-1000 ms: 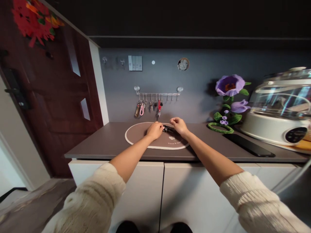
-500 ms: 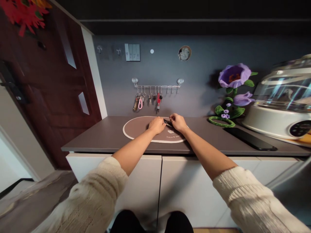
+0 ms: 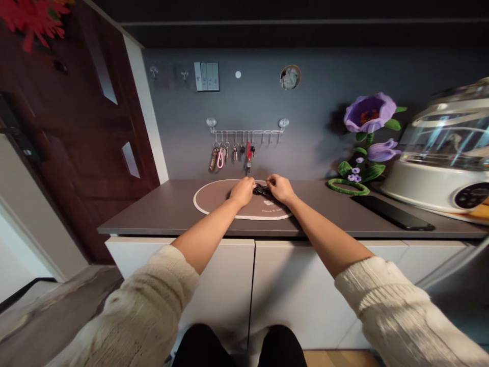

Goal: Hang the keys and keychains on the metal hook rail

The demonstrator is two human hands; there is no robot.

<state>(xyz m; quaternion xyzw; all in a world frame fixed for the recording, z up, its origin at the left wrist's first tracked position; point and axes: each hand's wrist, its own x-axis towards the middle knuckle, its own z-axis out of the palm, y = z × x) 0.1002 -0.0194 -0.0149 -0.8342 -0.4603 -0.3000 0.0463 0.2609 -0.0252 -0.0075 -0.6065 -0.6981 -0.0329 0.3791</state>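
Note:
A small black item (image 3: pixel 262 189), glossy in places, lies between my two hands over a brown oval mat (image 3: pixel 214 196) with a pale border. Its exact kind is too small and covered to make out. My left hand (image 3: pixel 243 191) reaches it from the left, fingers curled in and back of the hand up. From the other side my right hand (image 3: pixel 281 189) has its thumb and fingers pinched at the item's right end. Both fingertips are partly hidden. White print on the mat shows below the right hand.
Behind the hands, a clear hook rail (image 3: pixel 248 132) on the wall holds several keys (image 3: pixel 236 151). To the right stand purple fabric flowers (image 3: pixel 370 116), a black phone (image 3: pixel 391 213) and a white appliance (image 3: pixel 428 186) with a clear cover. A dark red door (image 3: pixel 76 137) is at left.
My left hand has shifted slightly left, away from the right one, and more of the black item shows between them. The right hand stays nearly in place. The view has tilted a little downward.

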